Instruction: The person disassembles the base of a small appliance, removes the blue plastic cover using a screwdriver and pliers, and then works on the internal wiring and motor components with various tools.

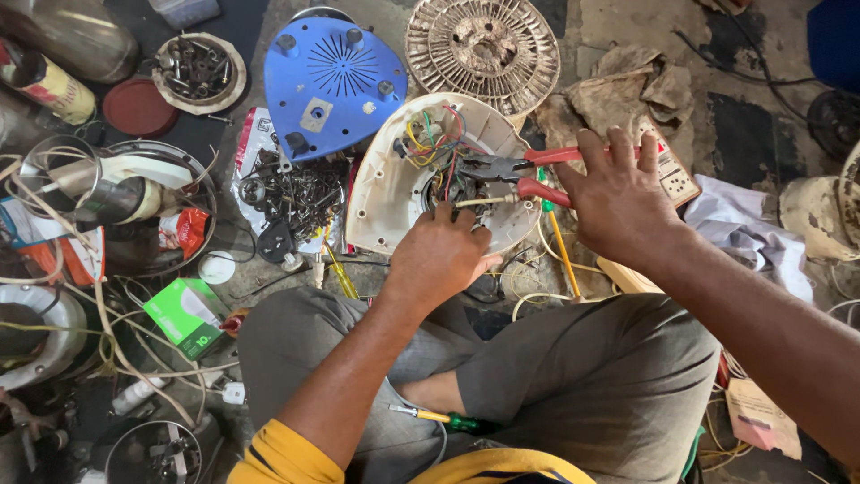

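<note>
— On the workshop floor, what sits before you? 
— You sit cross-legged with an open cream appliance housing (394, 193) tilted against your knees, its coloured wires (433, 143) and inner parts exposed. Just beyond it lies a blue base plate (333, 85), underside up, and to the right of that a dusty round fan grille (484, 45). A crumpled brown rag (627, 90) lies past your right hand.

— And your hands? 
— Your right hand (618, 202) is curled around the red handles of a pair of pliers (511, 170), whose dark jaws reach into the housing among the wires. Your left hand (439, 255) rests at the housing's near rim, fingers bunched together and pressed down on something inside; what they pinch, you cannot tell, since the knuckles hide it.

— What smaller things lie around? 
— A heap of loose screws and metal bits (296, 193) lies on a wrapper left of the housing. A green carton (186, 315) sits beside your left knee. A yellow-handled screwdriver (340, 276) lies on the floor just under the housing, and another screwdriver with a green and yellow handle (443, 419) rests in your lap.
</note>
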